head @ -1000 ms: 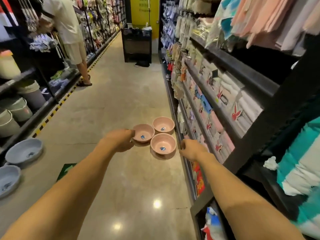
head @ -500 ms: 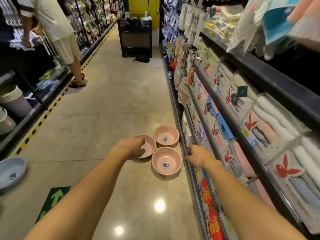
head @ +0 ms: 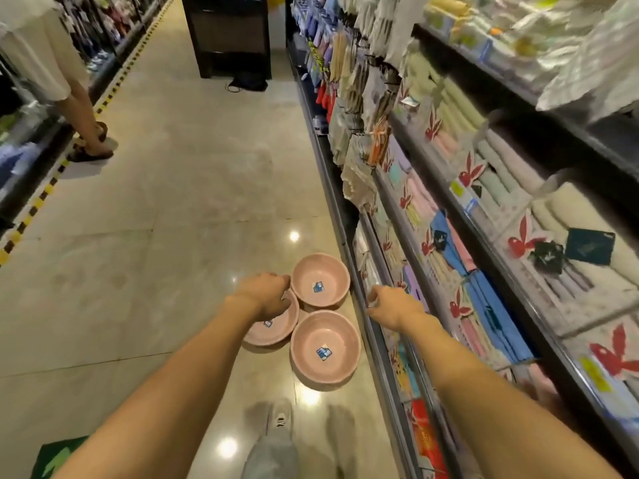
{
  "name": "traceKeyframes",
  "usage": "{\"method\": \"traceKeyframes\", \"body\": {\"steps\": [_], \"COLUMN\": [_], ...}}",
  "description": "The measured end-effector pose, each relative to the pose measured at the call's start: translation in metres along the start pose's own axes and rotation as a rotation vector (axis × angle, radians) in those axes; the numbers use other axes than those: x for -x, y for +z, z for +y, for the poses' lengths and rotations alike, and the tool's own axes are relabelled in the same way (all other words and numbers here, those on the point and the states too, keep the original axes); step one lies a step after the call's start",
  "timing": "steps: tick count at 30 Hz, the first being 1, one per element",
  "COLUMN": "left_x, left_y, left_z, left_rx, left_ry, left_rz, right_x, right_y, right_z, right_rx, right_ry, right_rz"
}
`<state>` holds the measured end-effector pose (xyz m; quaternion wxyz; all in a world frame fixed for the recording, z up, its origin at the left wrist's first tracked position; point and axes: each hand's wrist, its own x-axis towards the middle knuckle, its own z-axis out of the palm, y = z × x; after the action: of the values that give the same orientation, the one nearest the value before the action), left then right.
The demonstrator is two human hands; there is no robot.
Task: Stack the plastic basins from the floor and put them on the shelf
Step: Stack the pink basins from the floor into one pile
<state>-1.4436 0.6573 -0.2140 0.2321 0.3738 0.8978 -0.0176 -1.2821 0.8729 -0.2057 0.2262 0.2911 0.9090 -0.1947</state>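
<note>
Three pink plastic basins stand on the floor close to the right-hand shelf, each with a blue label inside. The far basin (head: 320, 280) and the near basin (head: 325, 349) are in full view. My left hand (head: 262, 293) hangs in front of the left basin (head: 273, 328) and hides part of it; I cannot tell if it touches it. Its fingers are curled and hold nothing. My right hand (head: 390, 307) is loosely curled and empty, beside the shelf's lower edge (head: 371, 326), to the right of the basins.
The right shelf (head: 484, 236) is packed with folded towels. A person (head: 45, 63) stands at the left shelving, behind yellow-black floor tape (head: 34, 205). A black cabinet (head: 228, 32) closes the aisle's far end. My shoe (head: 280, 416) is just behind the near basin.
I have come closer to the basins, and they now lie larger and lower in view. Both hands have stayed stretched out ahead and still hold nothing.
</note>
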Motion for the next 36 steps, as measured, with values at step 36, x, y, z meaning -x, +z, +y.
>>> {"method": "traceKeyframes", "body": {"steps": [36], "left_x": [-0.419], "left_y": [0.622], "left_z": [-0.102], "left_rx": [0.364], "left_ry": [-0.392], "left_rz": [-0.132], "right_x": [-0.539], "right_y": [0.507], "right_z": [0.236], "right_rx": [-0.033], "right_ry": [0.24], "right_rz": [0.118]}}
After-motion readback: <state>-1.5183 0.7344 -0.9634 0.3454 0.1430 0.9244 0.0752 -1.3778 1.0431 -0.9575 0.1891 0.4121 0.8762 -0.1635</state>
